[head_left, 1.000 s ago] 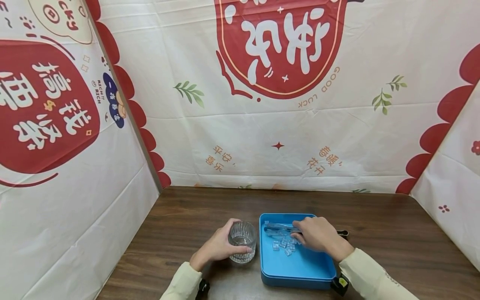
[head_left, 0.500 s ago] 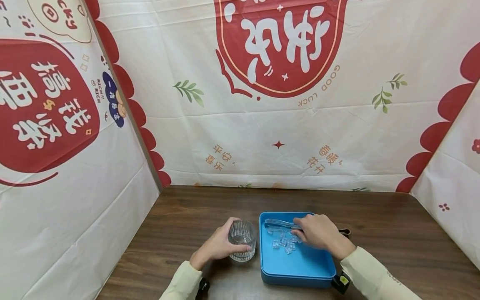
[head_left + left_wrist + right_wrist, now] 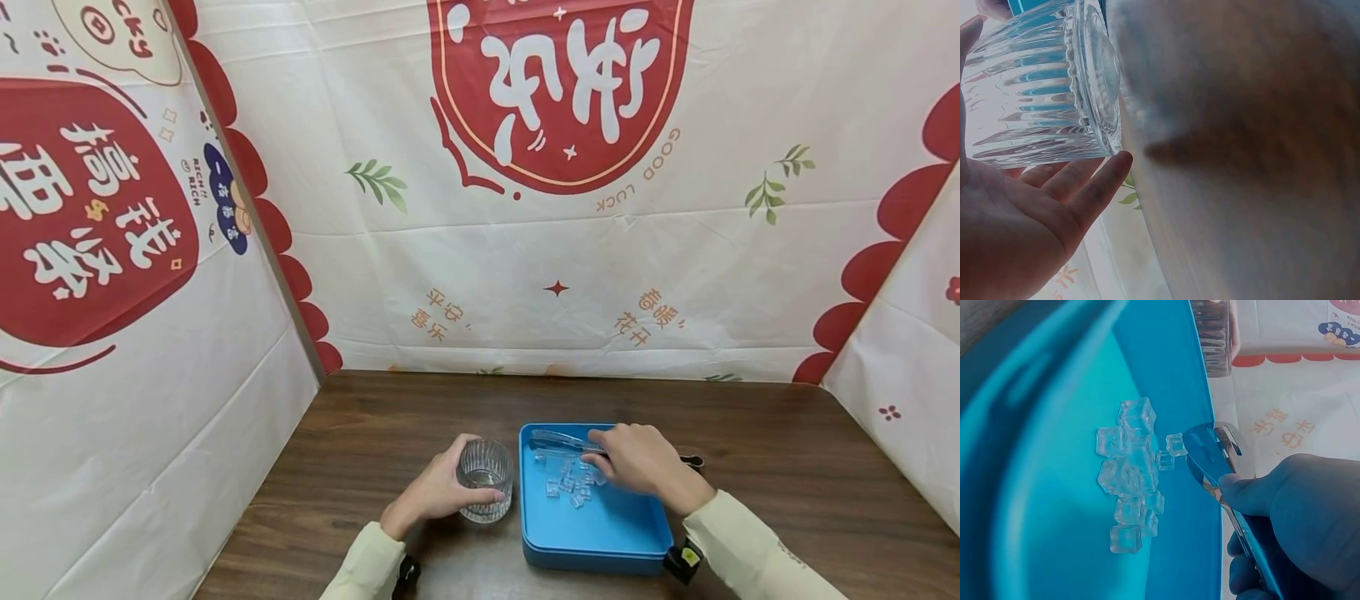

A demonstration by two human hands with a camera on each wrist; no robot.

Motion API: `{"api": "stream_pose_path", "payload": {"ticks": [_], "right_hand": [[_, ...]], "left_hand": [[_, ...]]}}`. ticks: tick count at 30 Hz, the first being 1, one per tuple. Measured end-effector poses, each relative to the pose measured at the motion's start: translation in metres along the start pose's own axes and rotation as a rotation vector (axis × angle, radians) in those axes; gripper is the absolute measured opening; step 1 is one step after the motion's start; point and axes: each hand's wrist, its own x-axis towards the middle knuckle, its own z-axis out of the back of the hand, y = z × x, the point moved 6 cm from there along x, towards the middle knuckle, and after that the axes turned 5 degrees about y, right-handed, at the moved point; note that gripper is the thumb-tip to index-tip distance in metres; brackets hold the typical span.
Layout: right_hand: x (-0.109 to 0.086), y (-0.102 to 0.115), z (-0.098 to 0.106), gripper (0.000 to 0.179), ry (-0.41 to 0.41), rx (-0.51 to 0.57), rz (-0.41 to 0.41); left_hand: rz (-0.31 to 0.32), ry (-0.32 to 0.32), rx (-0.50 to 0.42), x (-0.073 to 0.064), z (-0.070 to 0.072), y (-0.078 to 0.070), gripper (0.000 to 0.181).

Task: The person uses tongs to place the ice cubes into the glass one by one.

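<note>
A ribbed clear glass [image 3: 485, 479] stands upright on the dark wooden table, and my left hand [image 3: 435, 496] grips its side. In the left wrist view the glass [image 3: 1041, 94] lies against my palm, the fingers [image 3: 1085, 194] curled round it. Just to its right sits a blue tray [image 3: 607, 542] with a small heap of ice cubes [image 3: 570, 487]. My right hand [image 3: 637, 462] holds metal tongs [image 3: 558, 440] over the tray's far part. In the right wrist view the tongs [image 3: 1216, 453] have their tips just beside the ice cubes [image 3: 1132, 481], holding no cube.
The table [image 3: 787, 483] is walled on three sides by a white and red printed cloth [image 3: 555, 250]. The tray [image 3: 1035, 487] and glass [image 3: 1213, 337] stand close together near the front edge. Bare wood lies to the left, right and behind them.
My right hand has drawn the tongs slightly toward the tray's far edge. The left hand and the glass have stayed put.
</note>
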Motion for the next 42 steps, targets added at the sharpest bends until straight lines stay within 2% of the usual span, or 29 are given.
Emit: {"api": "stream_pose_path", "payload": {"ticks": [23,31,37,42], "right_hand": [[-0.004,0.0,0.008,0.036,0.009,0.002,-0.017],[-0.007,0.002,0.017,0.033,-0.026,-0.017,0.002],[-0.01,0.005,0.024,0.039,-0.04,-0.017,0.009],[-0.012,0.005,0.028,0.035,-0.052,-0.001,0.008]], "left_hand": [[0.01,0.004,0.016,0.001,0.0,0.001,0.08],[0.002,0.002,0.027,0.001,0.0,0.001,0.081],[0.001,0.006,0.034,0.001,0.0,0.001,0.081],[-0.004,0.003,0.037,0.0,0.0,0.0,0.082]]}}
